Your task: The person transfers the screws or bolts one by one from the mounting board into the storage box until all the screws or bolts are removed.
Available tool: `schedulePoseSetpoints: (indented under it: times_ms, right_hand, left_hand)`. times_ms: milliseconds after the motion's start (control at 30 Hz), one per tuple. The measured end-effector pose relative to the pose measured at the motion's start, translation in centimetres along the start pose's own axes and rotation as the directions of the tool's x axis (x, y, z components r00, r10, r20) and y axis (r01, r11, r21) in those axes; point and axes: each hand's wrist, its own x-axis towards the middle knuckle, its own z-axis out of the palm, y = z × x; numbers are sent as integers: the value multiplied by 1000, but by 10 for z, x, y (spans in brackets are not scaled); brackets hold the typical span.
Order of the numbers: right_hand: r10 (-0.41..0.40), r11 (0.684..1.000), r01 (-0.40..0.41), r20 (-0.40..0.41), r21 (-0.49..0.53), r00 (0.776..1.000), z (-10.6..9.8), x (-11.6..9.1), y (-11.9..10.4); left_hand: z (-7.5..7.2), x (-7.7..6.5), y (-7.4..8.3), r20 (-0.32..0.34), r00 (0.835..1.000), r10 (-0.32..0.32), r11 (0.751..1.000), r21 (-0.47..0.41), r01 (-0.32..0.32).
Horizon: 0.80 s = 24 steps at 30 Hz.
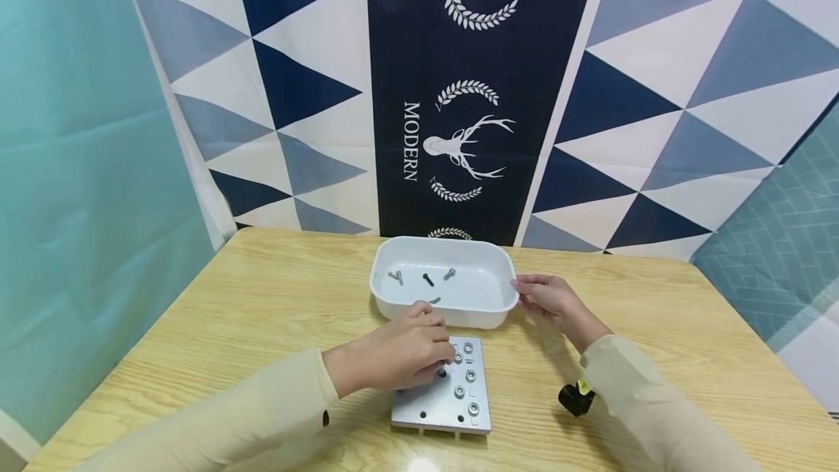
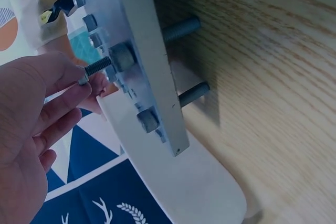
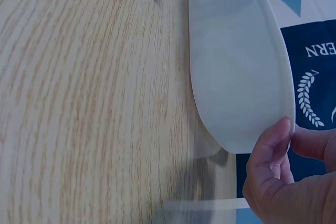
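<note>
My left hand (image 1: 409,352) is over a silver metal plate (image 1: 440,403), pinching a small bolt (image 2: 98,66) between thumb and fingertips. In the left wrist view the bolt's threaded end points at the plate's face, right by a socket-head bolt (image 2: 122,57) that sits there. Several more bolts stand in the plate, and threaded shanks (image 2: 182,28) stick out beneath it. At the right end of a white plastic tray (image 1: 472,317), my right hand (image 1: 550,301) pinches the rim, as the right wrist view (image 3: 294,177) of that hand also shows.
Several loose bolts lie in the tray, a dark one (image 1: 428,280) and a silver one (image 1: 449,274) among them. A wooden table (image 1: 275,297) carries everything. Patterned fabric (image 1: 314,137) hangs behind it, and a teal sheet (image 1: 98,188) hangs along the left.
</note>
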Motion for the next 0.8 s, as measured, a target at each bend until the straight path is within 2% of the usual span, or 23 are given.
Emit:
schedulePoseSetpoints:
  times_ms: [200,433,800]
  right_hand:
    - [-5,1000,5,4,9,1000,-1,-1,2]
    - [-28,1000,28,-18,8,999,0,-2,3]
    - [-23,999,24,-48,25,999,-1,-2,-3]
  left_hand:
    - [-3,0,-4,-27,1000,-12,1000,-26,11]
    - [-9,2,-8,0,999,-46,996,-78,46]
    - [-18,6,-17,-80,996,-32,999,-28,30]
